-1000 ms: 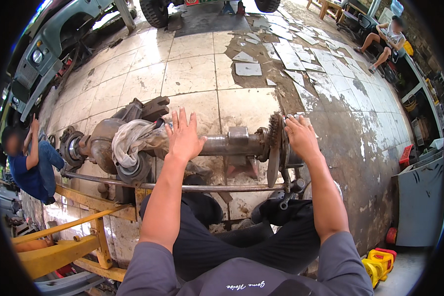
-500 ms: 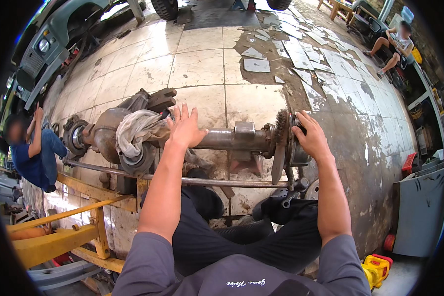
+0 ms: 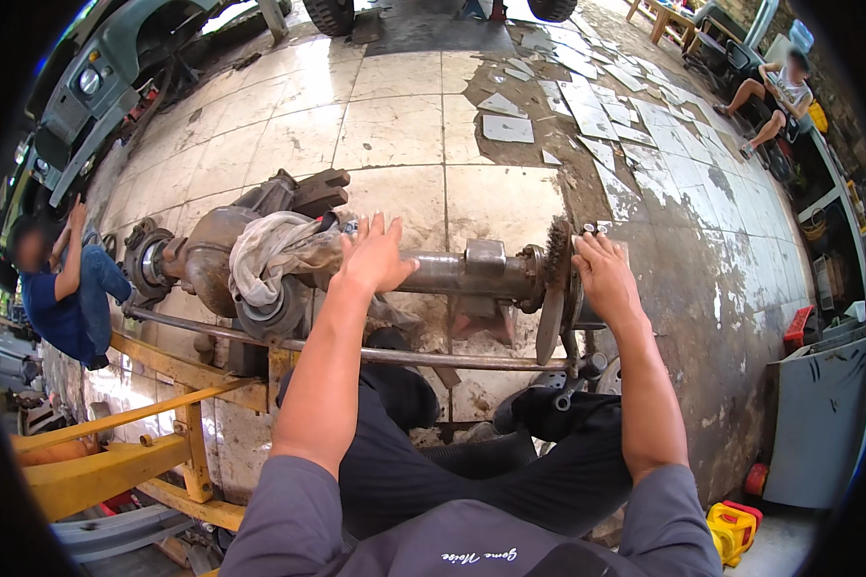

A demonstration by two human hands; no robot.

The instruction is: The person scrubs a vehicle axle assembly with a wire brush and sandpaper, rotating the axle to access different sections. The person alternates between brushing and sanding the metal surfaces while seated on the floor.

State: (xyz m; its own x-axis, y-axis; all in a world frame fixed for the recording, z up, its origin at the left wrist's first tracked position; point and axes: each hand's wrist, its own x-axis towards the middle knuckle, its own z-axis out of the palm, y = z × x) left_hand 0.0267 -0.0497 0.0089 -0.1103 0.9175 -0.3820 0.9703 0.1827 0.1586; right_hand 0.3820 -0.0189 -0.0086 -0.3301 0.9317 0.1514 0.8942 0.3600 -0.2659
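A rusty vehicle axle (image 3: 433,273) lies crosswise before me, its rounded differential housing (image 3: 207,252) toward the left. My left hand (image 3: 373,258) is open over the axle tube, fingers spread and pointing away from me. A dirty whitish rag (image 3: 265,258) is draped on the axle just left of that hand. At the right end, my right hand (image 3: 606,276) grips the wheel hub, whose face it largely covers. Beside it stand a greasy toothed ring (image 3: 556,248) and a flat metal plate (image 3: 550,325). A long steel rod (image 3: 423,357) runs along the near side, ending in a joint.
Yellow metal framing (image 3: 130,466) stands at my lower left. A person (image 3: 67,288) crouches at the left, and another person (image 3: 777,101) sits at the far right. Broken tiles (image 3: 587,106) cover the floor ahead. A grey cabinet (image 3: 816,423) stands at the right.
My right hand has shifted slightly, its fingers now closer together over the hub, which has turned to sit more edge-on. My left hand stays over the tube; the view has shifted slightly.
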